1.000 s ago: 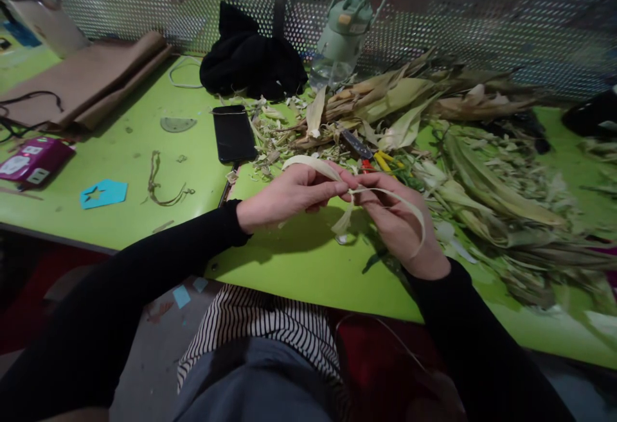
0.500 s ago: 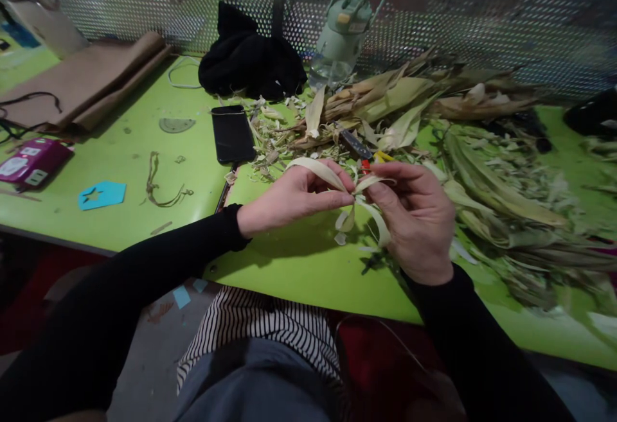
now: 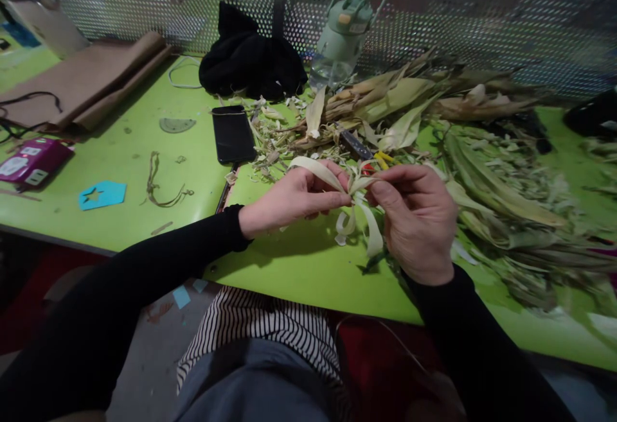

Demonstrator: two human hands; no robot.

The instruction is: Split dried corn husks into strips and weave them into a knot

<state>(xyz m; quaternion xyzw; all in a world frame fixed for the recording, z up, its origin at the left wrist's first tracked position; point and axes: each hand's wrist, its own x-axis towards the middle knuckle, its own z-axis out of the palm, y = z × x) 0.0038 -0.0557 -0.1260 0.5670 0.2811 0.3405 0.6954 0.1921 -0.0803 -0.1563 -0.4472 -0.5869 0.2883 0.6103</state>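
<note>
Between my two hands, just above the green table (image 3: 289, 268), is a bundle of pale corn husk strips (image 3: 373, 229) gathered at one point. My left hand (image 3: 308, 194) pinches the bundle near its middle, with one strip arching over the fingers. With thumb and forefinger, my right hand (image 3: 417, 216) grips a strip on the right side of the same bundle. Several strip ends curl and dangle below. Behind the bundle lie a dark-handled tool (image 3: 354, 144) and something yellow (image 3: 384, 158), partly covered by husk scraps.
Dried corn husks (image 3: 385, 97) are heaped at the back, and greener husks (image 3: 501, 184) at the right. A phone (image 3: 233, 134), black cloth (image 3: 253, 62) and a green bottle (image 3: 340, 40) stand or lie beyond my hands. Leftward are a blue card (image 3: 102, 195) and a purple box (image 3: 33, 162).
My right hand has shifted slightly right, and its fingers have moved on the strip. The hanging strip has swung left, clear of that hand. My left hand has hardly moved.
</note>
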